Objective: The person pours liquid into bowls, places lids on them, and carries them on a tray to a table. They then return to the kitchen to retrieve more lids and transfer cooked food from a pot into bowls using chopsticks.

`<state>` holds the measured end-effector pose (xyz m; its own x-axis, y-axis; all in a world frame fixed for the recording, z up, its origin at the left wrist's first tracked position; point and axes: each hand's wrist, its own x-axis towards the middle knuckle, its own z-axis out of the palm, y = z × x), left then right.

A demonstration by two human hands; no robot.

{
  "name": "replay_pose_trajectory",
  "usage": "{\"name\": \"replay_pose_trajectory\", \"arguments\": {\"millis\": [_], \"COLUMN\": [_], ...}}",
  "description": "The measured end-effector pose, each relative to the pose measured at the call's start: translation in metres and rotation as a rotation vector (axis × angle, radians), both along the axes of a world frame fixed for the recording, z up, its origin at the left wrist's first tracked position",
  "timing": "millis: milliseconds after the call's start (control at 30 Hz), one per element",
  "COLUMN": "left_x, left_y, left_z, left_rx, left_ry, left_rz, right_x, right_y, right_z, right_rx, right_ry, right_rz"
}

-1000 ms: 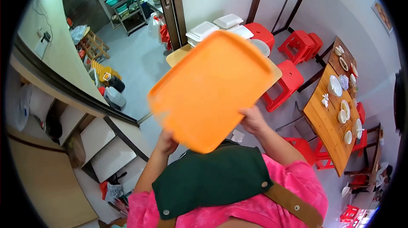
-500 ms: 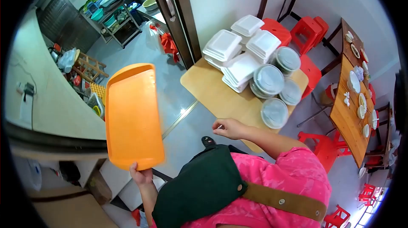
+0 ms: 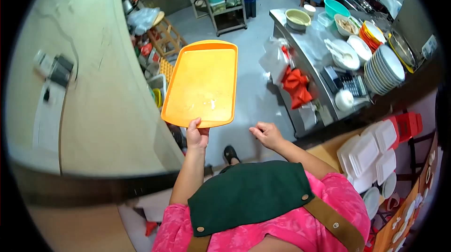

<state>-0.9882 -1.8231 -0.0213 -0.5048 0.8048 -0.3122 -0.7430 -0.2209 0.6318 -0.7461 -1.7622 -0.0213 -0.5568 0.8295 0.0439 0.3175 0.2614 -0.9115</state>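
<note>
Orange plastic serving tray (image 3: pixel 199 80) extends ahead of left hand (image 3: pixel 197 135), which pinches its near edge, thumb uppermost. Right hand (image 3: pixel 267 135) curled, apart from it; cannot tell if empty. Best kept level, clear of metal counter (image 3: pixel 307 40) beyond right hand.

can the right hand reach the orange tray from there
Probably yes: the right hand is close to the near right corner of the orange tray, with nothing visible between. The left hand holds the near edge, so the right side looks free.
</note>
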Motion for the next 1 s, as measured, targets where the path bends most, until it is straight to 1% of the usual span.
{"name": "replay_pose_trajectory", "arguments": {"millis": [33,67,100,133,167,200,233,267,333,367,433,467,500,533,567,600,633,667,700,733,800,833,900,933,1000], "left_x": [-0.014,-0.026,-0.053,-0.072,-0.09,-0.107,-0.117,-0.124,-0.145,-0.155,-0.177,-0.184,-0.187,-0.19,-0.21,-0.232,-0.248,-0.26,-0.267,-0.259,-0.259,-0.257,-0.251,-0.253,-0.253], "left_y": [0.03,0.059,0.088,0.117,0.148,0.179,0.211,0.242,0.309,0.343,0.409,0.433,0.464,0.498,0.529,0.553,0.587,0.621,0.65,0.677,0.738,0.77,0.84,0.881,0.984], "left_z": [0.004,0.012,-0.004,-0.002,0.008,0.013,0.025,0.037,0.041,0.044,0.046,0.051,0.065,0.071,0.063,0.062,0.064,0.068,0.076,0.1,0.12,0.128,0.137,0.129,0.114], "left_rx": [0.033,0.043,0.072,0.099,0.121,0.097,0.11,0.095,0.111,0.153,0.194,0.193,0.235,0.276,0.263,0.231,0.213,0.204,0.15,0.157,0.19,0.19,0.186,0.178,0.325], "left_ry": [0.022,0.011,-0.005,-0.001,-0.035,-0.057,-0.039,-0.023,0.022,0.011,-0.007,0.006,0.056,0.099,0.129,0.136,0.093,0.047,0.11,0.114,0.088,0.088,0.045,0.044,0.091], "left_rz": [-0.023,-0.036,-0.115,-0.134,-0.24,-0.281,-0.292,-0.293,-0.299,-0.354,-0.462,-0.477,-0.502,-0.526,-0.577,-0.594,-0.685,-0.78,-0.781,-0.839,-0.943,-0.967,-1.184,-1.212,-1.377], "right_x": [-0.016,-0.033,-0.046,-0.054,-0.059,-0.063,-0.068,-0.068,-0.063,-0.06,-0.049,-0.041,-0.041,-0.041,-0.037,-0.039,-0.043,-0.044,-0.051,-0.053,-0.054,-0.054,-0.056,-0.058,-0.062], "right_y": [0.025,0.048,0.067,0.086,0.106,0.128,0.152,0.177,0.232,0.261,0.325,0.361,0.398,0.438,0.477,0.518,0.562,0.604,0.636,0.67,0.74,0.767,0.81,0.825,0.851], "right_z": [-0.008,-0.019,-0.031,-0.033,-0.022,-0.009,0.003,0.012,0.025,0.031,0.039,0.038,0.053,0.066,0.08,0.093,0.097,0.106,0.127,0.138,0.128,0.128,0.125,0.124,0.13], "right_rx": [-0.02,0.002,-0.001,0.008,0.109,0.2,0.07,0.077,0.096,0.142,0.025,0.105,0.019,-0.037,-0.016,0.011,0.021,-0.025,-0.22,-0.382,-0.684,-0.677,-0.584,-0.584,-0.492], "right_ry": [-0.102,-0.098,0.038,0.17,0.129,0.083,0.057,0.06,0.085,0.137,0.264,0.245,0.424,0.447,0.311,0.237,0.426,0.346,0.338,0.404,0.699,0.709,0.562,0.575,0.47], "right_rz": [0.017,-0.036,-0.05,-0.072,-0.106,-0.134,-0.153,-0.208,-0.357,-0.463,-0.633,-0.698,-0.727,-0.78,-0.809,-0.827,-0.763,-0.749,-0.765,-0.704,-0.428,-0.449,-0.303,-0.329,-0.565]}}
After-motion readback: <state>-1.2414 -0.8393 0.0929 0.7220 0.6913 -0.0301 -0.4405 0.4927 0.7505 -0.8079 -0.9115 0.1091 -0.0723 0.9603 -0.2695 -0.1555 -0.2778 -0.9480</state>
